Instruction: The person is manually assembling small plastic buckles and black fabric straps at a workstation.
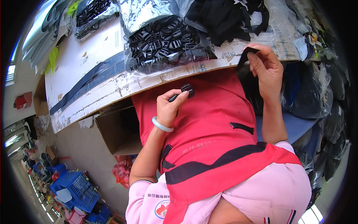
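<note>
Above the red apron [201,115], my left hand [168,109] is closed on a black plastic buckle [187,89], pinched between thumb and fingers. Part of the buckle is hidden by the fingers. Farther right, at the table's front edge, my right hand [267,69] pinches a short piece of black strap [246,58] that hangs down from the fingertips. The two hands are well apart, and the buckle and strap do not touch. Just beyond the left hand, an opened clear plastic bag full of black buckles [160,44] lies on the table.
Cardboard covers the worktable [89,56], with a dark strip [78,87] lying along it. A second bag of black parts [93,13] and black fabric pieces [220,18] lie farther back. Beneath is an open cardboard box [115,130]; bagged goods [309,89] stand at right.
</note>
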Action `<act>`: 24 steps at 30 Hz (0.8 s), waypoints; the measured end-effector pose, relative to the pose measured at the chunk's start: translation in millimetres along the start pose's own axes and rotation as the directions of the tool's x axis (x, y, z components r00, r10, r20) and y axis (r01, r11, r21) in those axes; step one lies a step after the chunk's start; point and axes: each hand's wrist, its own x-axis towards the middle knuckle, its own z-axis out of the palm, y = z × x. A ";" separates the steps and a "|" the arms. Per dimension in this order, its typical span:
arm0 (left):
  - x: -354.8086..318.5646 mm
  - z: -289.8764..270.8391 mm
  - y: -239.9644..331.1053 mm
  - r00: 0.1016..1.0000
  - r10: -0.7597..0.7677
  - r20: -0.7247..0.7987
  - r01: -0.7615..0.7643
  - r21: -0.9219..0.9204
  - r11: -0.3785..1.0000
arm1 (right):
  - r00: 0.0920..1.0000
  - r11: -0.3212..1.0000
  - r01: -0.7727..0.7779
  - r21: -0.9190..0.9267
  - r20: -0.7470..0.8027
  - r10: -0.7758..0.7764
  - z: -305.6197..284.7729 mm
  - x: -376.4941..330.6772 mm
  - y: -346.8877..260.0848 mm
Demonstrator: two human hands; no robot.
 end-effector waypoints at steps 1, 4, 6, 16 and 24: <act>-0.2 1.2 1.9 1.000 -0.005 -0.007 0.005 0.001 1.000 | 1.000 1.000 -0.006 0.004 0.004 0.006 4.0 -4.8 -0.2; -2.4 12.7 8.5 0.985 0.159 -0.068 -0.151 0.112 0.982 | 0.776 0.864 -0.503 0.031 0.457 0.436 29.9 -17.9 6.0; -3.7 18.1 12.1 0.975 0.214 -0.055 -0.206 0.123 0.971 | 0.665 0.793 -0.608 0.019 0.557 0.497 51.0 -34.4 25.5; -1.4 14.0 4.1 0.804 0.594 0.012 -0.526 0.478 0.703 | 0.552 0.650 -0.759 0.021 0.550 0.627 73.9 -46.1 52.8; 2.2 13.2 1.3 0.680 0.728 0.086 -0.594 0.648 0.478 | 0.731 0.729 -0.647 0.224 0.456 0.508 86.6 -55.6 69.0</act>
